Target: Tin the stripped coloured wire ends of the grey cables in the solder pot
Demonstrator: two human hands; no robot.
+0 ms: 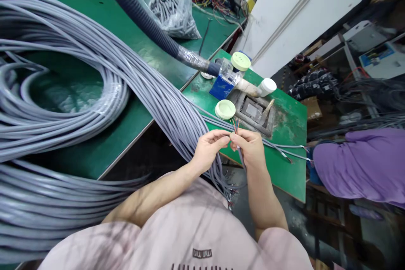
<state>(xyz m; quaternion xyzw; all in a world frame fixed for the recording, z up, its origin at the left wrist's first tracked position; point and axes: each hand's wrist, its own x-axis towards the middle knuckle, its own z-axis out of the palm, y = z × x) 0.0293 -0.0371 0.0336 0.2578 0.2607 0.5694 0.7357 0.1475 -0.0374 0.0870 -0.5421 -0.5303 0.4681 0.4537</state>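
Observation:
My right hand [249, 147] is closed around the end of a grey cable [241, 158]. Fanned-out thin coloured wires [236, 124], some reddish and some blue, stick up above its thumb and fingers. Close beside it, my left hand [210, 147] pinches at the same wires with thumb and forefinger; the exact strand is too small to make out. More grey cables [284, 152] with stripped ends lie across the green bench just behind and to the right of my hands. A thick bundle of grey cables [171, 112] runs from the left to beneath my left hand.
A framed metal pot [253, 109] sits on the small green bench [292, 126], near a pale green tub [225, 109], a round lid [241, 61] and a white jar [268, 87]. A ribbed hose [148, 21] hangs above. At right, a person in purple [363, 164] is close.

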